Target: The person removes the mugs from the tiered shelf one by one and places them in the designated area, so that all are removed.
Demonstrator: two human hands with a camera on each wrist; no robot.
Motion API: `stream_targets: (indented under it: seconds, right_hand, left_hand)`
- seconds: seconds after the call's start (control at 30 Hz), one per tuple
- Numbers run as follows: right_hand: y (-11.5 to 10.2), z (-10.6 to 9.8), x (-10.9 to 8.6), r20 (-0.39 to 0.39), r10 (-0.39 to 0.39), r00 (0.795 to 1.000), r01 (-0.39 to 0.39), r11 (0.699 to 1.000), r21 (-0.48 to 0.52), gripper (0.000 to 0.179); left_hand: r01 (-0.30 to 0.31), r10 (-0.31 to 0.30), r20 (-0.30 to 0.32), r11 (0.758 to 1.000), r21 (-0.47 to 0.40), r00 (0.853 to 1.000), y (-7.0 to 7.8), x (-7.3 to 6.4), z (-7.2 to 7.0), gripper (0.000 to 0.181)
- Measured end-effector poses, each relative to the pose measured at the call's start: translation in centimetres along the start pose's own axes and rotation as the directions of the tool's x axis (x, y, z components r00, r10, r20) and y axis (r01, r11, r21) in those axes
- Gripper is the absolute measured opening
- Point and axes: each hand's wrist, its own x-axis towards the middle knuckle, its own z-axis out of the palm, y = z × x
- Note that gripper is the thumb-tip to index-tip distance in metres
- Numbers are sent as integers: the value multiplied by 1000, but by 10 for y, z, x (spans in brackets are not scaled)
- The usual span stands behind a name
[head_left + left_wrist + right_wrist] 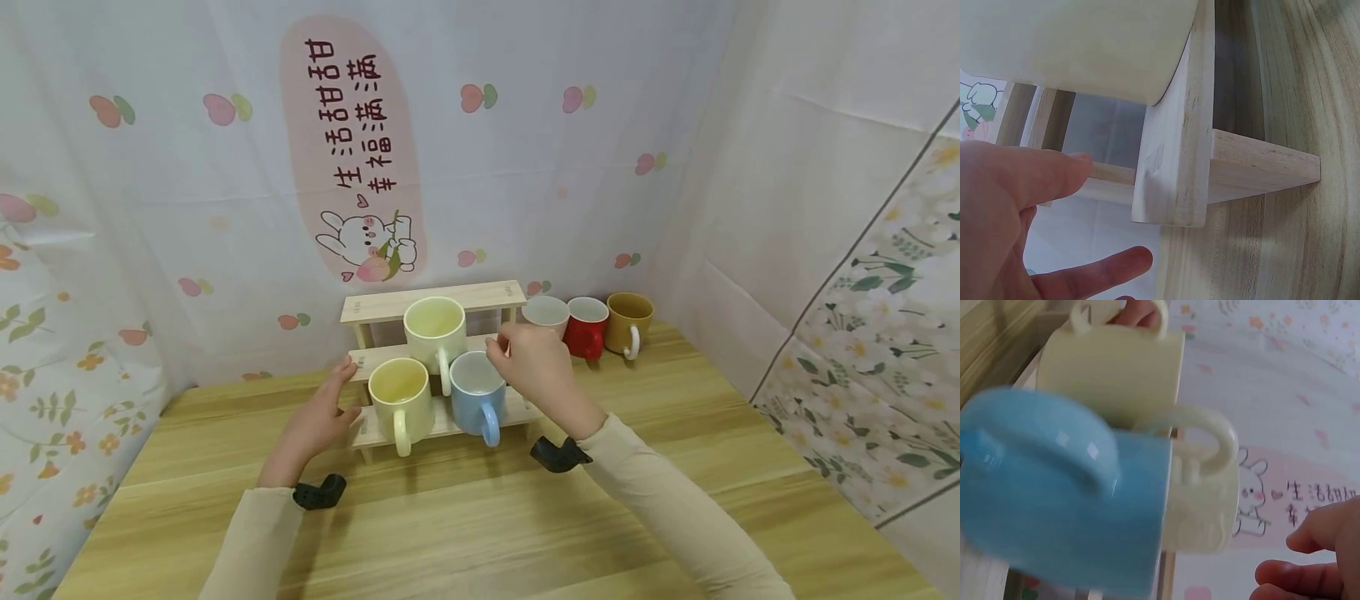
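the rack (433, 302) stood near the tabletop's (450, 533) back edge: yellow mug (397, 408) and blue mug (472, 406) on its bottom tier, green mug (432, 337) on the middle. left hand (317, 425), fingers apart, was at the rack's left edge. right hand (534, 358), fingers loosely curled, slightly apart, was near the blue mug. red mug (582, 331) and brown mug (627, 323) stood by the tabletop's back right corner.

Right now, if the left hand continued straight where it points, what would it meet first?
Probably the middle shelf of the pale wooden three-tier rack; the left hand may even touch it, as depth is unclear.
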Motion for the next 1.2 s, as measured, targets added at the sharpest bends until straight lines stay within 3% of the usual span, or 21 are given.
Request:
stream_targets:
  seconds: [0.3, 0.63, 0.93, 1.2]
  right_hand:
    - [-31, 23, 9, -15, -94, 995, 94, 995, 31, 35]
    - [-46, 45, 6, 61, -37, 997, 32, 997, 74, 41]
    - [-55, 58, 4, -24, 3, 1000, -1, 995, 101, 38]
    - [-59, 62, 4, -93, 48, 995, -29, 981, 194, 38]
  left_hand:
    - [-2, 2, 5, 1000, -22, 1000, 0, 0, 0, 68]
    - [-1, 1, -7, 1000, -15, 1000, 0, 0, 1, 68]
    - [-3, 3, 1, 999, -36, 1000, 0, -1, -1, 68]
    - [-5, 5, -2, 999, -44, 1000, -1, -1, 0, 68]
